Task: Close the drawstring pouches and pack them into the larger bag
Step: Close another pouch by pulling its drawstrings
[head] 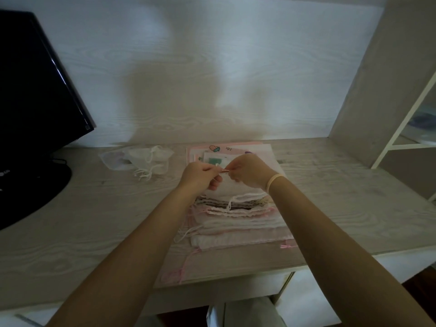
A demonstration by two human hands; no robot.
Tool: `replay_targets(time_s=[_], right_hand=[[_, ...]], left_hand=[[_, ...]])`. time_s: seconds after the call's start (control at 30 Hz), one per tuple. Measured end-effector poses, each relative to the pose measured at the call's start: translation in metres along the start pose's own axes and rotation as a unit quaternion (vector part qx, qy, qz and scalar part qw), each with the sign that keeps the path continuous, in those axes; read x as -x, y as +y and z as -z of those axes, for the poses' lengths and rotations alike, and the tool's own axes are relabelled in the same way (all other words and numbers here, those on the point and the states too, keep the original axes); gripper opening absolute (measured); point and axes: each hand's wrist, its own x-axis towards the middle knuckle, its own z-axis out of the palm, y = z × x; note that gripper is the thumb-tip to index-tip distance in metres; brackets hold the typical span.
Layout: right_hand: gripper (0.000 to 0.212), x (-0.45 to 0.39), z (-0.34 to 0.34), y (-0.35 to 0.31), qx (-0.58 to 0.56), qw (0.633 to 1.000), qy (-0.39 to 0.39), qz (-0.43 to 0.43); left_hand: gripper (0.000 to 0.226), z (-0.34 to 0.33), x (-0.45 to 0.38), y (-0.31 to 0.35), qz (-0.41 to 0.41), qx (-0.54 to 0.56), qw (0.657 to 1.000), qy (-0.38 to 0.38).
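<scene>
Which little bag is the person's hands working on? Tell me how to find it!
Start at the big black monitor on the left of the desk, then look right to the stack of pouches in the middle. The white pouch lies on top, under the left hand and right hand, which pinch something small above it. The two crumpled pouches beside the monitor lie untouched.

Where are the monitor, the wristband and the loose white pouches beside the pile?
monitor (35, 74), head view, on its dark screen.
wristband (273, 181), head view, on the band at the right wrist.
loose white pouches (151, 159), head view, on the top pouch's fabric.
</scene>
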Motion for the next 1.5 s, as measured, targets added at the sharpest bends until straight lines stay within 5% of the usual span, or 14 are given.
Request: replay_targets(time_s=[0.17, 0.47, 0.73, 1.0, 1.3, 1.5], right_hand=[[0.033, 0.006, 0.011, -0.008, 0.036, 0.999, -0.009, 0.006], [0.023, 0.023, 0.010, -0.017, -0.027, 0.997, -0.068, -0.023], [0.023, 0.024, 0.010, -0.022, -0.057, 0.994, -0.072, -0.054], [0.023, 0.034, 0.030, -0.032, 0.021, 0.981, -0.193, -0.023], [0.026, 0.030, 0.020, -0.029, 0.048, 0.989, -0.141, 0.001], [0.027, 0.028, 0.022, -0.021, 0.052, 0.988, -0.142, -0.014]], left_hand=[[0.014, -0.004, -0.004, 0.001, 0.047, 0.042, 0.998, 0.015], [0.010, 0.003, -0.007, -0.003, 0.138, 0.233, 0.962, -0.027], [0.017, 0.001, -0.005, 0.001, 0.114, 0.162, 0.980, -0.036], [0.021, -0.001, -0.003, 0.000, 0.073, 0.077, 0.994, 0.016], [0.019, 0.006, -0.002, -0.001, 0.148, 0.178, 0.969, -0.088], [0.017, 0.009, -0.004, -0.001, 0.158, 0.226, 0.958, -0.080]])
